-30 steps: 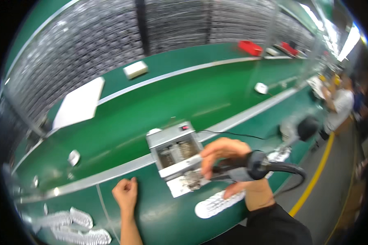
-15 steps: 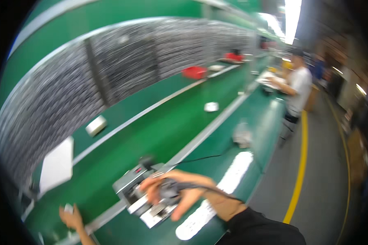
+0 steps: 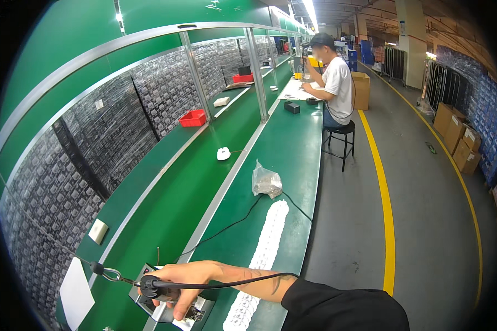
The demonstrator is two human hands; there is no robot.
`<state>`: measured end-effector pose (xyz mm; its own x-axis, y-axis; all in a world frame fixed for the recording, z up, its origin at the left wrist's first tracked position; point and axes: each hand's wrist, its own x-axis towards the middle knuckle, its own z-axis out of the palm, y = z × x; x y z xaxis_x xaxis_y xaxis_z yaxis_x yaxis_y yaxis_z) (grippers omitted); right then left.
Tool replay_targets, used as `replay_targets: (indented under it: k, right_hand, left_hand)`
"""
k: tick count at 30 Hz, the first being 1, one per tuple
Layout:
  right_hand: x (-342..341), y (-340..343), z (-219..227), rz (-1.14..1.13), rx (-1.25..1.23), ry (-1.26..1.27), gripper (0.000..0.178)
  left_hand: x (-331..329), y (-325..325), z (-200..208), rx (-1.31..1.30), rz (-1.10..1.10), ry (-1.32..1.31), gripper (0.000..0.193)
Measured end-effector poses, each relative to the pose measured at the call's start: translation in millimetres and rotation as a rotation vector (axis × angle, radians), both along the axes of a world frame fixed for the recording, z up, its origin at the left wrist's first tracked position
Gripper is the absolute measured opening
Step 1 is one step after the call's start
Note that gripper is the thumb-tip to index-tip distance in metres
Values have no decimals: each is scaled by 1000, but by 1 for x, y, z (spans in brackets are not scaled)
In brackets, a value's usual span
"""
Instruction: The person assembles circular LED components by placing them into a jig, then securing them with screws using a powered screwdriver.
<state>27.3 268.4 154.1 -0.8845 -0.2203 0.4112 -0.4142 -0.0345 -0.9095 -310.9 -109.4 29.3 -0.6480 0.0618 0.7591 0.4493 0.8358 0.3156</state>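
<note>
Green glossy counter (image 3: 281, 149), grey floor (image 3: 342, 237). My right hand (image 3: 190, 276) wraps black corded tool (image 3: 152, 287) over grey metal box (image 3: 143, 271), left edge; left hand out of view. Scalloped white row (image 3: 268, 243), near right edge.

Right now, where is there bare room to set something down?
Two patches: green bench between the clear plastic bag and black box; green belt between the white device and grey machine. Crowded: around the right hand, black corded tool and nearby row of white parts.

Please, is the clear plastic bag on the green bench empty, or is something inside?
Not empty: the clear plastic bag bulges around something in its lower part; I cannot tell what.
</note>
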Motion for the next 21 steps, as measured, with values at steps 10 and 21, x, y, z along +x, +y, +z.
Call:
replay_targets:
  k: [10,21]
  right_hand:
    - [11,-8,9,-5,11,-38,49]
    - [0,-9,-4,-33,66,-89,60]
  left_hand:
    - [176,24,37,-104,-529,-569,34]
    - [244,31,-19,-54,-634,-425,24]
